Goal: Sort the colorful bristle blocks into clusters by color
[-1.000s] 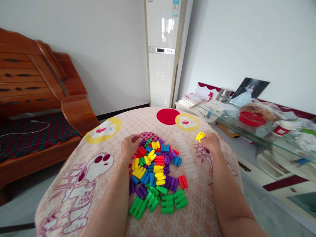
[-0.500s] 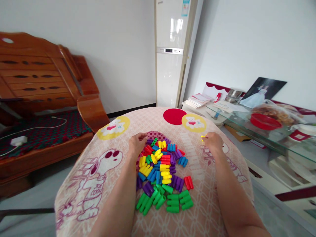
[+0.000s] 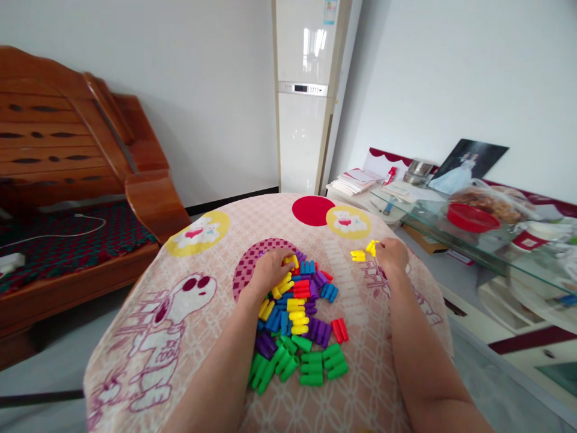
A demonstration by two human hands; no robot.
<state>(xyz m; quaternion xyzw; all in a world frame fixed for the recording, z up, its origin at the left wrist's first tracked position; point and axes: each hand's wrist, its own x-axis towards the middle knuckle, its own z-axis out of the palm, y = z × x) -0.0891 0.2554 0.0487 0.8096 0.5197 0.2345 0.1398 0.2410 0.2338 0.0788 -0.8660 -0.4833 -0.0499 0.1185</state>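
Observation:
Near the middle of the table is a pile of plastic toy building blocks (image 3: 302, 288), tube-shaped pieces joined in rows, in yellow, red, blue, purple and green. At the pile's far left side, my left hand (image 3: 270, 269) has its fingers closed around a yellow block (image 3: 293, 261). Off to the right, my right hand (image 3: 392, 255) pinches another yellow block (image 3: 371, 248), partly covered by its fingertips. Just left of that one, a separate yellow block (image 3: 358, 256) lies on the tablecloth. Several green blocks (image 3: 311, 368) lie at the near side of the pile.
A patterned pink tablecloth (image 3: 202, 328) covers the rounded table. On the left stands a wooden bench (image 3: 148, 195). To the right, a glass-topped cabinet holds a red bowl (image 3: 473, 218), papers (image 3: 356, 180) and a photo (image 3: 469, 165). A tall white air conditioner (image 3: 300, 138) stands behind.
My left hand has moved right over the pile and taken a yellow block. On the right, a separate yellow block now lies beside the one at my right hand. The view has shifted slightly.

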